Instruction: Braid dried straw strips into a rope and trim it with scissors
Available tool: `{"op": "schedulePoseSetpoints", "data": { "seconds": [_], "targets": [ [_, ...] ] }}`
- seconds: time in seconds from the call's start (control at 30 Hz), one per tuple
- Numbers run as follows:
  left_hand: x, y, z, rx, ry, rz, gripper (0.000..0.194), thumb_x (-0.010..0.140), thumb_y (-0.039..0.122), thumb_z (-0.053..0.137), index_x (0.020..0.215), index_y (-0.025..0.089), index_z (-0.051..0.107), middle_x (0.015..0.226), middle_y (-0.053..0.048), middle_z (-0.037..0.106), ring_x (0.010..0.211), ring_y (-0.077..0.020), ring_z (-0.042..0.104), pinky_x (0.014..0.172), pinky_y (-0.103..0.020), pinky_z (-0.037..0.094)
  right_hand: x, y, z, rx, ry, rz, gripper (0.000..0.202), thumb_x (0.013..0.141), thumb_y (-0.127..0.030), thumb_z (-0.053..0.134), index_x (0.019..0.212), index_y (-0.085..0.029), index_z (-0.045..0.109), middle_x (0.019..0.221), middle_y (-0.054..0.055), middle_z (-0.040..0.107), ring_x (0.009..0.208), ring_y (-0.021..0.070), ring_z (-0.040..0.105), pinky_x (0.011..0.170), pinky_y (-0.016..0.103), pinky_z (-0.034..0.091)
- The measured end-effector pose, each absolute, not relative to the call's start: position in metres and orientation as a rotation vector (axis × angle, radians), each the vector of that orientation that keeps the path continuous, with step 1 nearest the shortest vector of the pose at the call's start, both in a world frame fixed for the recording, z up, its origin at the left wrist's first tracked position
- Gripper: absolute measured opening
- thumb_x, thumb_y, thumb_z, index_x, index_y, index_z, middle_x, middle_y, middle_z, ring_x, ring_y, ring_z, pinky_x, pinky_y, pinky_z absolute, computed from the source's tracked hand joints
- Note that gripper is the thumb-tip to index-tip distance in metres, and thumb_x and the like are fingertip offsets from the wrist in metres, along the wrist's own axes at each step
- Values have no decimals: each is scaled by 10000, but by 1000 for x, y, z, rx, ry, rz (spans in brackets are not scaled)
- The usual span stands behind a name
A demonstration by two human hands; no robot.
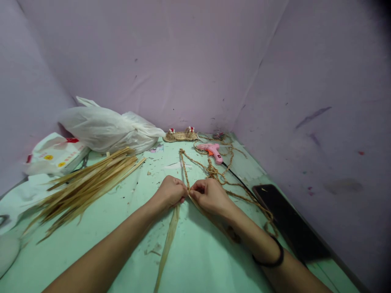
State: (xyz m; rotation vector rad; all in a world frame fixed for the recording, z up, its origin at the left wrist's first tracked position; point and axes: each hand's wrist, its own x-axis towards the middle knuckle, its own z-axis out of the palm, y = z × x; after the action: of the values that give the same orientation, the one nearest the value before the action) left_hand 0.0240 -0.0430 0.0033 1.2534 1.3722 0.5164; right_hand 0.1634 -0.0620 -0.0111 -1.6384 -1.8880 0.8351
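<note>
Both hands meet at the near end of a thin braided cord [184, 169] of dried plant fibre. My left hand [171, 190] is closed, its fingers pinched on the fibre strands where the braid ends. A loose flat strand [168, 244] hangs below it toward me. Thumb and forefinger of my right hand [210, 196] pinch the strands at the same spot, and another strand runs back under the right wrist. From the hands the cord goes away to a bend, then returns rightward to a tangled heap of finished cord [215, 173].
Dried leaf strips [97, 183] lie in a bundle at left, near a white plastic bag [106, 124] and a white packet [58, 156]. A pink glue gun [210, 149], a woven piece with red-white beads [181, 136] and a dark phone-like slab [290, 221] are farther back and right.
</note>
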Motion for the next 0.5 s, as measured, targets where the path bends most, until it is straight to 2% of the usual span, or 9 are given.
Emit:
{"op": "schedulePoseSetpoints", "data": {
  "seconds": [0.27,0.4,0.5],
  "targets": [
    [27,-47,12,1164,1360,557,102,514,110,509,423,140,472,267,64,334,239,-33,205,294,-188,114,195,-46,4,-1670,-1751,1263,90,621,-145,543,624,-126,631,533,7,612,474,91,497,460,185,364],
    [28,-45,11,1152,1356,544,102,505,103,511,419,140,470,276,62,340,259,-34,218,316,-188,137,206,-48,24,-1663,-1430,1221,78,629,-153,566,689,-127,610,587,18,624,513,96,530,509,199,406],
    [28,-44,1,1190,1358,565,86,486,92,511,424,143,481,300,59,352,301,-49,272,345,-195,189,203,-52,39,-1560,-1364,1146,132,635,-241,605,708,-130,602,589,14,609,505,89,521,492,196,396]
  ]
}}
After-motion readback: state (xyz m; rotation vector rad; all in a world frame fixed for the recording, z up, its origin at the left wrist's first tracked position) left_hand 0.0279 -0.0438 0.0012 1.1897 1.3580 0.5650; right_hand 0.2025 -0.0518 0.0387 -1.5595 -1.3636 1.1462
